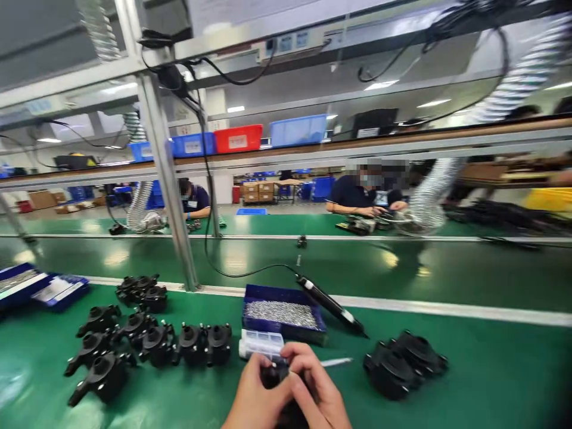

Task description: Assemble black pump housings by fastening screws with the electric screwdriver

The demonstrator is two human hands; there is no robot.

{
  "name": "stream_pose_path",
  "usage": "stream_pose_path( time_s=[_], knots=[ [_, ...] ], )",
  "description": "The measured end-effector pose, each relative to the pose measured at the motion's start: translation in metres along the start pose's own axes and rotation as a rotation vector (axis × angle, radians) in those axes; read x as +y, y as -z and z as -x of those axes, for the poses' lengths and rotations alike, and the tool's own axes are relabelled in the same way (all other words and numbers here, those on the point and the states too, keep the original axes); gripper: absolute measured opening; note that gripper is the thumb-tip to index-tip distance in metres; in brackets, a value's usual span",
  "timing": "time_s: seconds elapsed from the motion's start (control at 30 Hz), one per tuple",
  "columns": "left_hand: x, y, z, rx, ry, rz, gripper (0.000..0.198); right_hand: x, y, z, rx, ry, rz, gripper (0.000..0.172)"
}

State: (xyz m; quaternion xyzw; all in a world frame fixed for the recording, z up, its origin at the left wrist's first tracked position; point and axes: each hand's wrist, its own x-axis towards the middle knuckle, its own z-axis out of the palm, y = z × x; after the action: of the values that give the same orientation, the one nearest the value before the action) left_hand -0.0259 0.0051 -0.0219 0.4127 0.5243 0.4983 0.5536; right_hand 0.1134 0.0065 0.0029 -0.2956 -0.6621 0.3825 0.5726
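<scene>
My left hand [254, 396] and my right hand [315, 387] meet at the bottom centre, fingers curled round a small black plastic part [273, 376] held between them. Most of that part is hidden by the fingers. A thin white stick-like item [336, 361] lies on the green mat just right of my right hand. A small clear plastic box [261, 344] sits just beyond my fingertips, in front of a blue tray of silver screws [282, 313]. An electric screwdriver [330, 307] rests on the tray's right edge, its cable running up to the frame.
Several black plastic housings [134, 345] lie in a group on the left of the green mat [491, 381]; two more [404, 363] lie on the right. Blue trays [40, 286] sit at far left. A metal post [172, 196] stands ahead. People work across the conveyor [370, 199].
</scene>
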Motion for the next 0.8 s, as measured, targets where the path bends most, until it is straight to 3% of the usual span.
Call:
stream_pose_path(
  time_s=[0.1, 0.2, 0.27, 0.33, 0.43, 0.5, 0.63, 0.8],
  knots=[
    [0.007, -0.006, 0.004, 0.008, 0.063, 0.104, 0.063, -0.007, 0.003, -0.003, -0.025, 0.018, -0.020, 0.029],
    [0.019, -0.009, 0.009, 0.079, 0.090, 0.251, 0.065, -0.009, 0.011, -0.006, 0.149, 0.037, 0.005, 0.024],
    [0.030, -0.007, 0.011, 0.146, 0.020, 0.389, 0.064, -0.010, 0.016, -0.006, 0.221, 0.047, 0.021, 0.025],
    [0.040, -0.003, 0.013, 0.192, -0.048, 0.543, 0.052, -0.009, 0.018, -0.006, 0.170, -0.017, 0.019, 0.030],
    [0.048, 0.000, 0.015, 0.219, -0.041, 0.712, 0.031, -0.006, 0.014, -0.007, 0.061, -0.238, -0.067, 0.037],
    [0.046, -0.001, 0.015, 0.197, -0.010, 0.752, 0.027, -0.004, 0.008, -0.010, 0.063, -0.361, -0.180, 0.041],
    [0.034, -0.008, 0.014, 0.107, -0.029, 0.731, 0.040, -0.005, 0.000, -0.021, 0.155, -0.473, -0.342, 0.048],
    [0.021, -0.022, 0.009, 0.104, -0.132, 0.719, 0.049, 0.002, 0.012, -0.017, 0.223, -0.571, -0.391, 0.054]
  ],
)
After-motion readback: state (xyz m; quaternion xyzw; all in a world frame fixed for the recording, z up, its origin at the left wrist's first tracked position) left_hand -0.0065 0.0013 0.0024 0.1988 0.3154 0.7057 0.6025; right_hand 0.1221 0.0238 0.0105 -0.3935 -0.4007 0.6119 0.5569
